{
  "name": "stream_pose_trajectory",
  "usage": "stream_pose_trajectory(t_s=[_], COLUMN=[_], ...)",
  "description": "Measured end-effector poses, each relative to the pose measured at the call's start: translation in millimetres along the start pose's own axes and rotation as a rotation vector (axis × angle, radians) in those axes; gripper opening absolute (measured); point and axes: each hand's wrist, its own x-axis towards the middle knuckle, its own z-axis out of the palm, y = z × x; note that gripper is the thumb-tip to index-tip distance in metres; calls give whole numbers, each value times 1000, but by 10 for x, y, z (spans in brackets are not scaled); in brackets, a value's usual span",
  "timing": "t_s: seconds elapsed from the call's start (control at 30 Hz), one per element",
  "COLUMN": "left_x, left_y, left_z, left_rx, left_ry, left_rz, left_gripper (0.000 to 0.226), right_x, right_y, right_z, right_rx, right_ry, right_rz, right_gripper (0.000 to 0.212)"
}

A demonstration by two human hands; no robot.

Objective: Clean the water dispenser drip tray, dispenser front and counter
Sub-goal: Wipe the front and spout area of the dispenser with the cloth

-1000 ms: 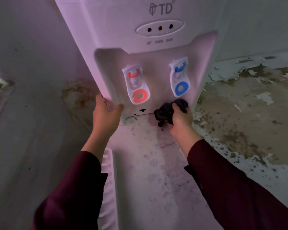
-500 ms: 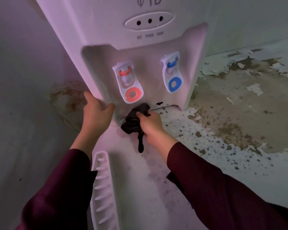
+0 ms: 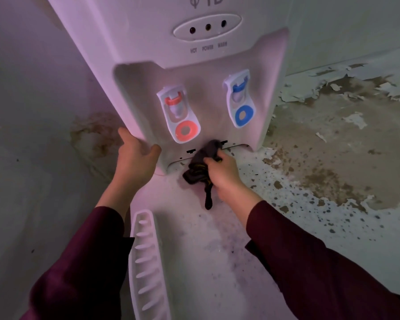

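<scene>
Fingers (image 3: 211, 160) of the right hand (image 3: 224, 173) are clenched round a dark cloth (image 3: 202, 161), pressed at the dispenser (image 3: 194, 72) base below the red tap (image 3: 181, 116); left hand (image 3: 136, 158) is wrapped on its lower corner. The tap could be knocked by a high stroke, or the removed drip tray (image 3: 146, 262), lying on the bench (image 3: 217, 250) in front of the dispenser, nudged by a sleeve.

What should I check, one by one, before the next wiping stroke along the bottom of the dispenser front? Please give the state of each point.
1. Cloth held firmly: ok. The right hand grips the dark cloth.
2. Cloth on the surface: ok. It lies against the lower edge of the dispenser, between the red tap and the blue tap.
3. Dispenser steadied: ok. The left hand holds its lower left corner.
4. Drip tray out of the way: ok. It lies on the counter, apart from the cloth.
5. Cloth damp enough: cannot tell.
6. Counter clean: not ok. Stains and peeled patches show.
</scene>
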Motion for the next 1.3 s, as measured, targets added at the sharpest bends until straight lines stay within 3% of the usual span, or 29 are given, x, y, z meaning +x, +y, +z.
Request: stream_pose_trajectory(t_s=[0.07, 0.17, 0.27, 0.43, 0.6, 0.77, 0.9, 1.03, 1.2, 1.3], left_x=[0, 4, 5, 14, 25, 42, 85, 121, 143, 148], left_y=[1, 0, -6, -2, -9, -26, -68, -96, -121, -136], left_z=[-11, -10, -11, -12, -26, -29, -83, -118, -179, -191], left_rx=[4, 5, -5, -19, -29, -25, 9, 14, 64, 63], left_ry=[-11, -14, -14, 8, 1, -11, -81, -135, -195, -231], left_rz=[-2, 0, 3, 21, 44, 44, 57, 74, 140, 147], left_gripper=[39, 38, 38, 37, 38, 36, 38, 41, 43, 41], right_x=[-42, -19, 154, 283, 157, -189, -256, -278, -217, -196], right_y=[62, 47, -36, -147, -124, -30, -45, -70, -98, -99], right_z=[-28, -177, -346, -214, 63, 643, 596, 309, 327, 471], right_rx=[30, 213, 248, 178, 56, -277, -564, -668, -527, -616], right_ry=[-20, 135, 238, 154, 107, -235, -281, -445, -277, -355], right_rz=[-7, -22, -26, 110, 99, -14, -111, -107, -239, -233], right_gripper=[42, 39, 48, 45, 37, 32, 34, 17, 20, 17])
